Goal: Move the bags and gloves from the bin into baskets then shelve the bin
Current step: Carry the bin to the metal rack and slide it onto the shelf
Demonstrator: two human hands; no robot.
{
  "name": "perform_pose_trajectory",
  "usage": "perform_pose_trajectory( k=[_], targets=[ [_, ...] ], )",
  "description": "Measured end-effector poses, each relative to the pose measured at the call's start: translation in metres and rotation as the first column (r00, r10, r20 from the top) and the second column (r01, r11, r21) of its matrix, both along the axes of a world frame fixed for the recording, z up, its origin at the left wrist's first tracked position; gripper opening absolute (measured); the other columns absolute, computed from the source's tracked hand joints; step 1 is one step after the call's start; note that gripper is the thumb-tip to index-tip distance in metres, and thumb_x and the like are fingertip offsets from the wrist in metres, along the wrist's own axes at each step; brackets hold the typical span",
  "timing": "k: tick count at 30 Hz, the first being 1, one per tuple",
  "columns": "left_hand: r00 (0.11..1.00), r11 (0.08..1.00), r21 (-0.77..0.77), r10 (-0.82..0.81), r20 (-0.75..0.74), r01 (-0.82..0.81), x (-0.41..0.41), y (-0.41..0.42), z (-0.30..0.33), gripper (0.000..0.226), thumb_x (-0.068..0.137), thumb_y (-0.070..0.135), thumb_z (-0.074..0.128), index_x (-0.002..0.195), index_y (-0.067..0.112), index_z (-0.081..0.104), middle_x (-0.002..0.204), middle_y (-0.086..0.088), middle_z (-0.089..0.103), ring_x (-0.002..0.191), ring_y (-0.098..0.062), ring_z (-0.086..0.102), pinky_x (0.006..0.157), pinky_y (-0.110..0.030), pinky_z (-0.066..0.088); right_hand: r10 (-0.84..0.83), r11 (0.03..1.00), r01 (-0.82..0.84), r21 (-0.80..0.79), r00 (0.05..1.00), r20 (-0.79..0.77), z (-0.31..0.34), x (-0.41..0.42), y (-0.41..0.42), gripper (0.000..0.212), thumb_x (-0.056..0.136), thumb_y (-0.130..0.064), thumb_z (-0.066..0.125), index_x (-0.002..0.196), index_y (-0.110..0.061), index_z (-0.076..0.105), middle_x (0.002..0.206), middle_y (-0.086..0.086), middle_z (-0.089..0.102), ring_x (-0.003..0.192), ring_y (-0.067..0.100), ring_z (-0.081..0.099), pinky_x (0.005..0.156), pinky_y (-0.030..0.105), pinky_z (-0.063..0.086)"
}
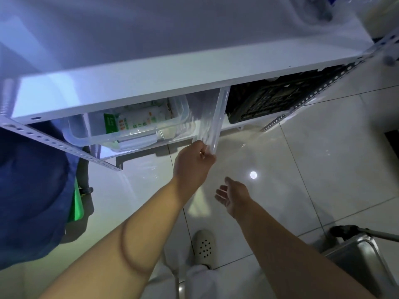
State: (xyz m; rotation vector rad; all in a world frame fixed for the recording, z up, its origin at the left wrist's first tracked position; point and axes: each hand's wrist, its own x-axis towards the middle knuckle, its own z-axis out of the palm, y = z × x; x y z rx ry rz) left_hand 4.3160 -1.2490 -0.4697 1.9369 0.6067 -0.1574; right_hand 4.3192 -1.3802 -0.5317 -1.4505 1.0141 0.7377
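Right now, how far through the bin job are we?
Late stage. The clear bin, seemingly empty, stands on edge in the lower shelf between a lidded clear container and a black crate. Left hand grips its rim; right hand hangs open. Left: push it home. Baskets aren't visible.

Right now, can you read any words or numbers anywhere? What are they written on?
No text here can be read.
Green and white packet inside the clear lidded box on the lower shelf: printing with small coloured marks, too blurred to read.
Clear bin gripped by the left hand: no label visible.
Black crate, white shelf board, white shoe: no writing visible.
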Motion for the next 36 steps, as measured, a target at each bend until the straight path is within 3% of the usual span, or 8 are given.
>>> perform_pose_trajectory(
  k=[4,8,16,21,26,30,34,36],
  targets=[
    [0.999,0.999,-0.026,-0.039,-0.014,0.038,-0.013,0.008,-0.007,0.019,0.076,0.027,0.065,0.076,0.01,0.057,0.092,-0.006,0.07,0.081,-0.025,0.062,0.072,-0.037,0.049,-0.045,0.992,0.053,0.113,0.996,-0.074,-0.009,-0.017,0.011,0.037,0.098,-0.018,0.046,0.126,0.005,0.041,0.104,0.018,0.048,0.101,0.034,0.051,0.091,0.043,0.045],
    [0.994,0.994,-0.011,-0.106,-0.003,0.106,-0.027,0.012,-0.008,0.018,0.073,0.028,0.065,0.066,0.017,0.052,0.096,-0.006,0.072,0.086,-0.022,0.066,0.076,-0.04,0.052,-0.1,0.972,0.115,0.204,0.992,-0.081,-0.008,-0.026,0.02,0.031,0.098,-0.017,0.046,0.121,0.003,0.041,0.111,0.021,0.045,0.108,0.038,0.05,0.092,0.044,0.045],
    [0.99,0.981,-0.15,-0.133,-0.037,0.126,-0.094,0.024,0.017,0.021,0.07,0.029,0.069,0.062,0.018,0.053,0.093,-0.007,0.072,0.078,-0.026,0.068,0.078,-0.045,0.055,-0.013,0.993,0.02,0.115,0.998,-0.055,0.009,-0.061,0.007,0.032,0.096,-0.016,0.05,0.123,0.001,0.047,0.109,0.017,0.042,0.097,0.029,0.047,0.091,0.043,0.045],
    [0.993,0.968,-0.228,-0.112,-0.019,0.105,-0.144,0.02,0.049,0.015,0.074,0.007,0.072,0.068,0.002,0.059,0.092,-0.015,0.07,0.078,-0.029,0.067,0.076,-0.046,0.057,0.072,0.992,-0.066,0.108,0.996,-0.048,0.025,-0.1,-0.018,0.017,0.095,-0.014,0.051,0.108,-0.003,0.05,0.096,0.014,0.047,0.086,0.026,0.05,0.088,0.042,0.045],
    [0.991,0.797,-0.591,0.127,-0.045,-0.129,-0.218,0.004,0.079,0.015,0.082,-0.001,0.063,0.07,0.005,0.056,0.097,-0.012,0.073,0.087,-0.027,0.07,0.066,-0.027,0.057,0.224,0.975,-0.222,0.03,0.966,-0.128,0.044,-0.155,-0.06,0.036,0.094,-0.02,0.053,0.125,-0.001,0.048,0.126,0.018,0.05,0.111,0.032,0.052,0.096,0.045,0.047],
    [0.972,0.688,-0.691,0.217,-0.095,-0.221,-0.26,-0.012,0.088,0.017,0.087,0.0,0.055,0.07,0.004,0.052,0.104,-0.016,0.071,0.095,-0.03,0.069,0.069,-0.026,0.057,0.248,0.963,-0.265,-0.053,0.943,-0.221,0.065,-0.187,-0.098,0.053,0.092,-0.029,0.056,0.136,-0.005,0.04,0.137,0.014,0.043,0.12,0.033,0.047,0.1,0.051,0.042],
    [0.941,0.558,-0.782,0.323,-0.103,-0.278,-0.289,-0.01,0.084,0.022,0.087,0.003,0.052,0.066,0.008,0.052,0.107,-0.017,0.07,0.1,-0.028,0.067,0.068,-0.021,0.055,0.236,0.952,-0.261,-0.159,0.958,-0.161,0.086,-0.199,-0.121,0.045,0.092,-0.024,0.056,0.13,-0.002,0.045,0.12,0.014,0.051,0.1,0.027,0.051,0.088,0.045,0.043],
    [0.922,0.511,-0.808,0.374,-0.1,-0.295,-0.302,-0.005,0.08,0.021,0.084,0.007,0.055,0.063,0.011,0.056,0.108,-0.017,0.07,0.103,-0.028,0.066,0.07,-0.021,0.056,0.383,0.875,-0.393,-0.282,0.919,-0.093,0.091,-0.201,-0.129,0.034,0.093,-0.018,0.052,0.121,0.002,0.053,0.102,0.013,0.05,0.087,0.023,0.047,0.075,0.03,0.041]
  ],
)
